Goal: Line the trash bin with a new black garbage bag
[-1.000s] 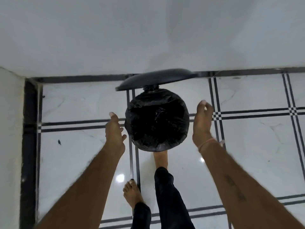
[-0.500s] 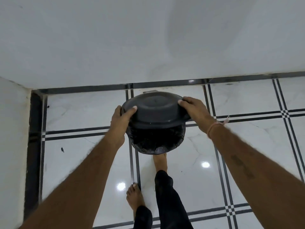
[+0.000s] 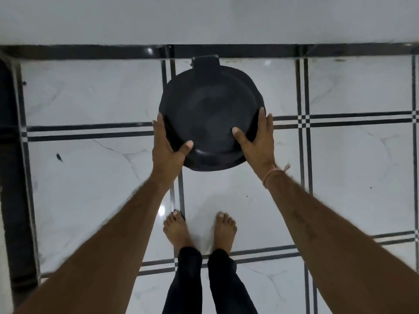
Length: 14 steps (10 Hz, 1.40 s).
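A round black trash bin stands on the tiled floor close to the wall, seen from straight above. Its dark lid [image 3: 208, 109] is down flat and covers the whole opening, so the black garbage bag inside is hidden. My left hand [image 3: 166, 146] grips the lid's left front rim, thumb on top. My right hand [image 3: 256, 137] grips the right front rim the same way. The lid's hinge tab [image 3: 205, 61] points toward the wall.
White wall [image 3: 204, 19] with a black skirting strip runs just behind the bin. A second wall edge and dark strip [image 3: 11, 177] border the left. My bare feet [image 3: 199, 230] stand on the glossy white tiles right in front of the bin.
The lid went from raised, with the black bag showing in the bin, to fully down. Both hands took hold of it and slid to its front rim. My foot drew back from the bin.
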Each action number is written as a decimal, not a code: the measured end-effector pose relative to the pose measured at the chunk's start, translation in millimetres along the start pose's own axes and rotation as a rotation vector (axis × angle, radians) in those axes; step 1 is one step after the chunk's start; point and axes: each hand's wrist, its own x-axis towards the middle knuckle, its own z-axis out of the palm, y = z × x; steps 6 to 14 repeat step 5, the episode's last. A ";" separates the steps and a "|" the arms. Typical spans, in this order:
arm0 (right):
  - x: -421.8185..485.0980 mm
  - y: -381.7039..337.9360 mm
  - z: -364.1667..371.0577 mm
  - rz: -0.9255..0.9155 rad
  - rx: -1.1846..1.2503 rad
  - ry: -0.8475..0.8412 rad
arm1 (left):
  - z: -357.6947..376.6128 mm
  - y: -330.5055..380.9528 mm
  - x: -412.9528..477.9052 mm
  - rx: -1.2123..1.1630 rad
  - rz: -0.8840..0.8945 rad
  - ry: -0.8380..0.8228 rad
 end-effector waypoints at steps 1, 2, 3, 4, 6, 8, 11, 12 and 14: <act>-4.4 -2.1 3.3 0.035 0.037 0.031 | -2.2 2.1 2.3 0.001 -0.026 -0.003; -14.0 -7.1 9.6 0.065 0.056 0.039 | -8.9 0.3 6.1 0.047 -0.031 -0.023; -17.1 -6.5 13.2 0.071 0.039 0.002 | -12.1 -2.8 5.3 0.121 -0.014 -0.050; -19.1 -17.8 -4.1 0.112 0.002 -0.071 | -15.7 22.0 -5.2 0.146 -0.073 -0.035; -40.0 -33.7 -28.4 0.030 -0.029 -0.043 | -22.5 58.9 -29.4 0.167 -0.080 0.032; -40.0 -33.7 -28.4 0.030 -0.029 -0.043 | -22.5 58.9 -29.4 0.167 -0.080 0.032; -40.0 -33.7 -28.4 0.030 -0.029 -0.043 | -22.5 58.9 -29.4 0.167 -0.080 0.032; -40.0 -33.7 -28.4 0.030 -0.029 -0.043 | -22.5 58.9 -29.4 0.167 -0.080 0.032; -40.0 -33.7 -28.4 0.030 -0.029 -0.043 | -22.5 58.9 -29.4 0.167 -0.080 0.032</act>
